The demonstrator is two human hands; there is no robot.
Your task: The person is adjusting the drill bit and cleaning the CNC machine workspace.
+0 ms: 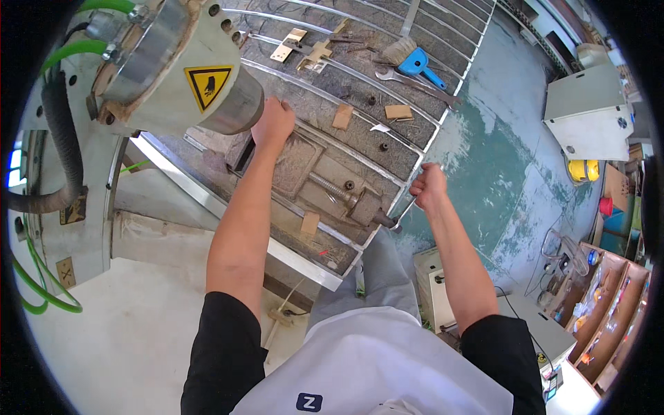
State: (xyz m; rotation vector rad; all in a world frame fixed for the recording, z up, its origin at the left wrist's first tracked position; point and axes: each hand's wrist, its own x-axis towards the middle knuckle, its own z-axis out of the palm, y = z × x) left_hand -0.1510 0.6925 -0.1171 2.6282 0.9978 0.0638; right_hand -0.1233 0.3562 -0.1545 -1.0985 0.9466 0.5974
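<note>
My left hand (pixel 275 123) is closed just beside the round metal nose (pixel 238 107) of a machine head, above the far end of a dusty machine vise (pixel 294 166). Whatever its curled fingers hold, if anything, is hidden. My right hand (pixel 429 185) is closed at the table's right edge, round what looks like the thin vise handle. That rod runs down toward the dark end (pixel 386 218) of the vise screw (pixel 333 187). Wood blocks (pixel 310 222) lie near the vise.
On the slotted, dust-covered table (pixel 408 162) lie a blue-handled brush (pixel 420 67), a wrench (pixel 415 84), brass-coloured metal pieces (pixel 316 54) and another wood block (pixel 398 112). A grey cabinet (pixel 588 104) and wooden shelving (pixel 605 304) stand at the right.
</note>
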